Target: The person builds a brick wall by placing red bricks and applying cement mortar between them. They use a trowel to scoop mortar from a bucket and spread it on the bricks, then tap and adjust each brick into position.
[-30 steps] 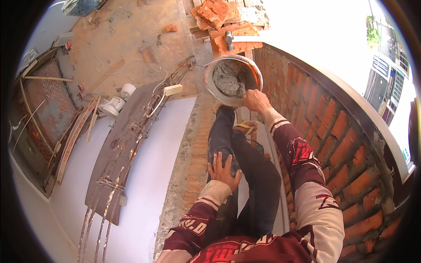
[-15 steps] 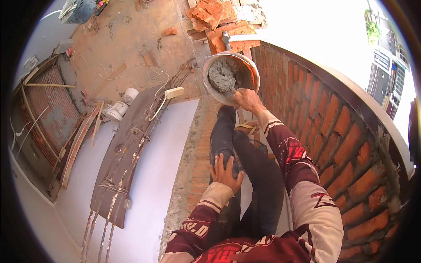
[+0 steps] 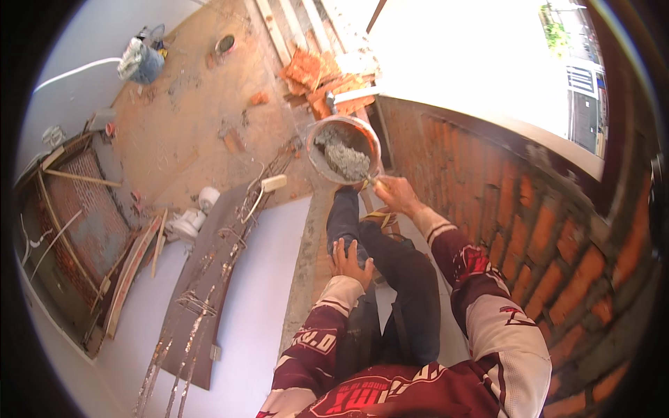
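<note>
My right hand (image 3: 396,194) is closed around the handle of a trowel at the near right rim of a round bucket (image 3: 317,167). Grey mortar (image 3: 347,161) lies heaped on the trowel within the bucket's mouth, hiding most of the blade. More mortar sits behind it, along the bucket's inner left side. With fingers spread, my left hand (image 3: 351,265) rests on my dark-trousered left knee, holding nothing.
To the right runs a brick wall (image 3: 516,230) with mortar joints. Broken orange bricks (image 3: 306,70) and a hammer (image 3: 330,102) lie beyond the bucket. Rusty rebar (image 3: 185,341) rises beside a brown board (image 3: 188,279) on the left. A blue bucket (image 3: 145,66) stands far left.
My right hand has drawn back to the bucket's near right rim, and the mortar heap now extends toward it on the trowel. My left hand stays on the knee. The whole view has shifted.
</note>
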A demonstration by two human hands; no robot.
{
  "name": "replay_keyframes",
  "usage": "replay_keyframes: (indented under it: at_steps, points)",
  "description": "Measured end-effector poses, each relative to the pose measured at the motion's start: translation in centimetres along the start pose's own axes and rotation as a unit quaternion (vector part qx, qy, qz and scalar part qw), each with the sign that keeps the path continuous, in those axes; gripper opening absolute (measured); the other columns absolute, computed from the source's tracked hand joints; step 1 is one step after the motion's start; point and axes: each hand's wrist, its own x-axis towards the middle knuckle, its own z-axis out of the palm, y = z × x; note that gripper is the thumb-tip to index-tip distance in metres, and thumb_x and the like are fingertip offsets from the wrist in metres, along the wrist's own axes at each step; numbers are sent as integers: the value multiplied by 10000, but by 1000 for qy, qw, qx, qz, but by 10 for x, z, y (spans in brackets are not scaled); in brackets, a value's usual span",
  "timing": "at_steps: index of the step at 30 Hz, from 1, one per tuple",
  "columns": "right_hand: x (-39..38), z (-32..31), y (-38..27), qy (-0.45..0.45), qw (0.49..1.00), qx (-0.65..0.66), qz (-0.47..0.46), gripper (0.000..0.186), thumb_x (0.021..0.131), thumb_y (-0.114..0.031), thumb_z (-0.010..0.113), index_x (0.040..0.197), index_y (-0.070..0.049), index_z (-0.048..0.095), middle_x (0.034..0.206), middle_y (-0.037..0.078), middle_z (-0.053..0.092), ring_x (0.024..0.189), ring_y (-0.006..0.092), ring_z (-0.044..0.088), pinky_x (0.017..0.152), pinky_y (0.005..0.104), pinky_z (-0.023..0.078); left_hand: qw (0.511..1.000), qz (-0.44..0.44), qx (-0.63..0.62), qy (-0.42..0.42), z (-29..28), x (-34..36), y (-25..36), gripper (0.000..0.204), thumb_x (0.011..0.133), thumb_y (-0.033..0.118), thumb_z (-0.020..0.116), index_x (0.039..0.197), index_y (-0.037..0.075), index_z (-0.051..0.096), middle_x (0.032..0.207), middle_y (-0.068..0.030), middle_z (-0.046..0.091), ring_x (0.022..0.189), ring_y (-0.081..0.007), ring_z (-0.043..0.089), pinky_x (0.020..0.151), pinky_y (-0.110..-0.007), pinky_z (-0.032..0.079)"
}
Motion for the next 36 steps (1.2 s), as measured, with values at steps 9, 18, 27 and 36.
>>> replay_keyframes:
  at_steps: [9, 18, 27, 36]
  points:
    - [-270, -142, -178, 136, 981, 97, 97, 475, 855, -343, 769, 1212, -36, 711, 931, 211, 737, 866, 338, 729, 785, 412, 552, 996, 83, 33, 27, -66, 1, 2, 731, 889, 344, 719, 1507, 55, 457, 1497, -233, 512, 1437, -393, 439, 1183, -542, 330]
    - [-541, -140, -253, 352, 881, 238, 209, 476, 841, -296, 807, 1248, -67, 714, 916, 85, 740, 825, 154, 663, 794, 321, 536, 975, 97, 160, -123, -202, 21, 0, 479, 853, 118, 744, 1313, 43, 634, 1099, -195, 739, 1006, -341, 715, 856, -451, 573]
    - [-675, -28, -347, 615, 588, 385, 358, 353, 902, -301, 738, 1098, -10, 706, 777, 98, 672, 671, 187, 615, 643, 369, 507, 958, 30, 187, -215, -222, 62, 188, 472, 855, 32, 722, 1319, 56, 644, 1055, -162, 752, 948, -311, 729, 814, -439, 583]
    - [-807, -41, -476, 715, 419, 353, 434, 219, 986, -213, 663, 907, -9, 644, 692, -19, 539, 615, 72, 527, 559, 277, 439, 882, 212, 317, -277, -133, 29, 311, 422, 878, 74, 694, 1297, 51, 656, 1060, -166, 753, 960, -311, 729, 824, -436, 580]
